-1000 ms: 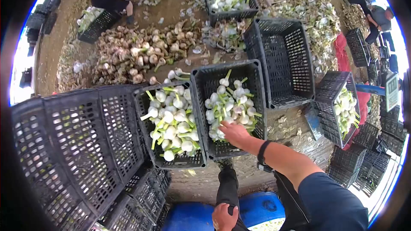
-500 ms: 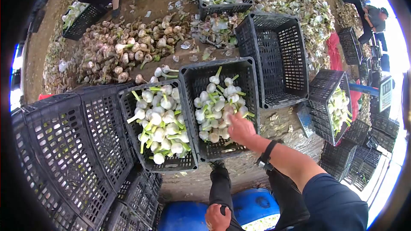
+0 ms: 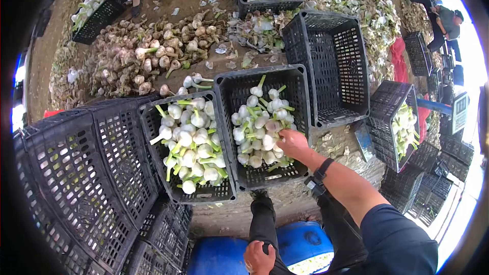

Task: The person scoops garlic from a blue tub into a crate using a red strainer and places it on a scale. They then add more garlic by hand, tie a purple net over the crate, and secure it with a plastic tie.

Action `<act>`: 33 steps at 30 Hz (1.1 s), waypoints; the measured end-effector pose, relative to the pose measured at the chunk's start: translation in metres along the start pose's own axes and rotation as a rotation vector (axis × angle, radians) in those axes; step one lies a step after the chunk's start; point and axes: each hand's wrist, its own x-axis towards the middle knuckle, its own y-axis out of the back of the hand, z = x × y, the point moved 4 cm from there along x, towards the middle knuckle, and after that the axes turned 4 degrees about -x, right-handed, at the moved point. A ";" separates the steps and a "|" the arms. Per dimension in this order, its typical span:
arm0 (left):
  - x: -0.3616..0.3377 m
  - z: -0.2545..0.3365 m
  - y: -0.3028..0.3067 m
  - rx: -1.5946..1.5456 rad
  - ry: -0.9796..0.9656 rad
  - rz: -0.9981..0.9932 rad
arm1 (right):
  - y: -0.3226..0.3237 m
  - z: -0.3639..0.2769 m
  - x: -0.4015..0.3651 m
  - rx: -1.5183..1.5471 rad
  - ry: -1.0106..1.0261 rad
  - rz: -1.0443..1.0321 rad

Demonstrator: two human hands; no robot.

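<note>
My right hand (image 3: 294,143), with a black wristband, reaches into the middle black crate (image 3: 220,122). Its closed fingertips are on a garlic bulb (image 3: 274,126) at the right side of the pile; the fingers hide part of it. Trimmed white garlic bulbs (image 3: 254,132) with short green stems lie around it. Down by my knee rests my left hand (image 3: 260,258), fingers curled in with no object showing in them. Just left of the middle crate stands another black crate (image 3: 153,173), holding more trimmed garlic (image 3: 188,145).
Right of the middle crate is a black crate (image 3: 326,76) with a bare bottom. A tilted crate of garlic (image 3: 379,122) stands beside a scale (image 3: 460,114). Stacked crates (image 3: 76,173) rise at left. Untrimmed garlic (image 3: 137,61) covers the ground ahead. Other people are farther off.
My right hand has moved slightly right and down within the middle crate, and its blurred fingers are now still on a bulb. My left hand stays in place.
</note>
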 end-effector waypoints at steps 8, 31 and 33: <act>0.001 -0.004 0.004 0.001 -0.013 0.024 | 0.029 -0.066 0.052 -0.190 0.294 0.024; -0.006 0.001 -0.005 -0.022 -0.001 0.050 | -0.024 -0.021 0.067 0.270 0.372 0.073; -0.007 -0.001 -0.008 -0.027 0.006 0.064 | -0.001 -0.013 0.062 0.259 0.206 -0.058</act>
